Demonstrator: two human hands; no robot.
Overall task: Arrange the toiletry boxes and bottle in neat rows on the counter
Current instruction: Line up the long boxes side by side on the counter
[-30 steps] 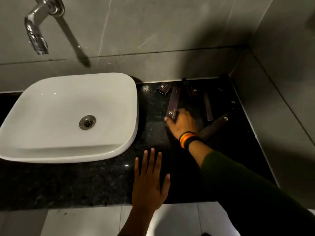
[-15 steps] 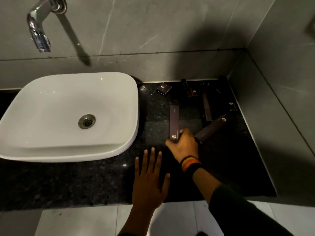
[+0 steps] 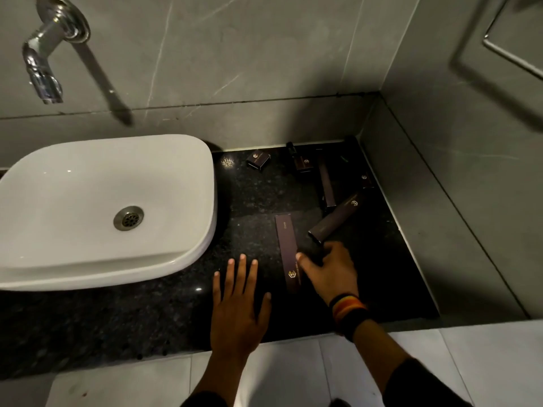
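A long brown toiletry box (image 3: 287,254) lies flat on the black counter (image 3: 147,318), lengthwise toward me. My right hand (image 3: 330,270) is just right of it, thumb against its edge, fingers curled at the near end of a diagonal brown box (image 3: 336,220). Whether it grips either box is unclear. My left hand (image 3: 238,306) rests flat on the counter with fingers spread, holding nothing. Near the back wall are a small square box (image 3: 258,160), a dark bottle (image 3: 291,148) beside a small box (image 3: 305,165), a narrow long box (image 3: 326,185) and a tiny box (image 3: 365,180).
A white basin (image 3: 97,207) fills the counter's left half, with a chrome tap (image 3: 44,63) on the wall above. Grey tiled walls close the back and right side. The counter's front edge runs just under my wrists.
My right hand has dragged the long brown box from near the back toward the front edge, and the box now lies flat. My left hand has stayed put.
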